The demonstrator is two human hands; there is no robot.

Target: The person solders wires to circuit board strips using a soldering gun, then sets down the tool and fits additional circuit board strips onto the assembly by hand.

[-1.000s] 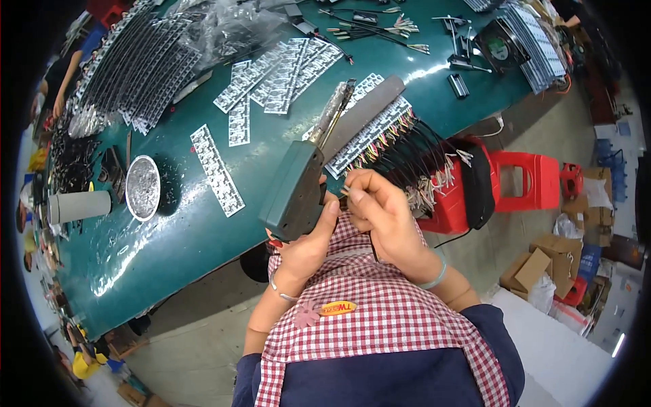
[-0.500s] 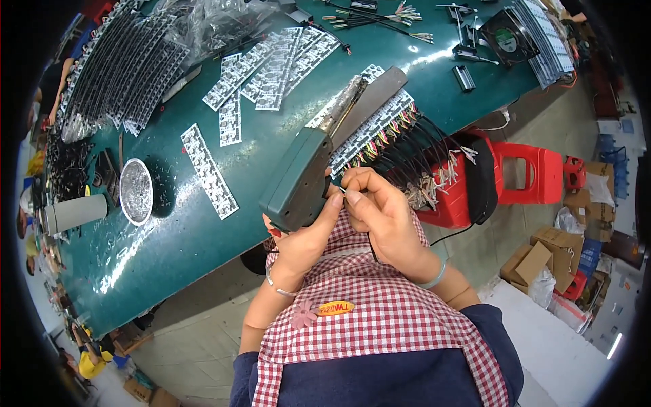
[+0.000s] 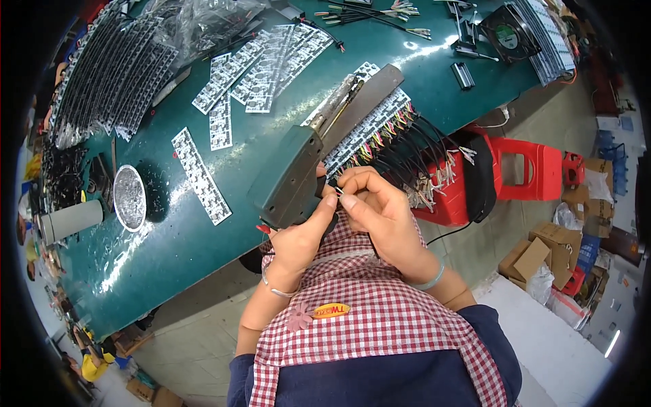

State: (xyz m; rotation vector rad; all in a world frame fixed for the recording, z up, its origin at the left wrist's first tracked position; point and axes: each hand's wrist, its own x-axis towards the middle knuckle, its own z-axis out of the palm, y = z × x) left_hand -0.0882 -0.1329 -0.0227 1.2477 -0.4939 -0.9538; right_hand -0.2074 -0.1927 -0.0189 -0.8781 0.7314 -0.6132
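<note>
In the middle is a dark green gun-shaped tool [image 3: 288,178] with a slim metal front, beside a dark grey bar [image 3: 363,108]. My left hand [image 3: 298,241] is closed at the tool's handle; its fingers are mostly hidden behind the body. Its thumb points toward the fingertips of my right hand [image 3: 383,214]. There the right thumb and forefinger pinch a thin wire end [image 3: 340,190]. Under the bar lies a panel of white circuit strips [image 3: 390,108], with colored wires along its right edge and black cables [image 3: 407,159] fanning off.
Loose white circuit strips [image 3: 201,178] lie on the green table [image 3: 169,258], near a metallic-looking bowl [image 3: 129,197] and a grey cylinder [image 3: 71,222]. Stacked strips [image 3: 112,74] fill the far left. A fan [image 3: 508,37] stands far right; red stools [image 3: 525,169] are beside the table.
The tabletop items have shifted slightly left in the view. Both hands stay close together, with the right one still pinching the wire end beside the tool.
</note>
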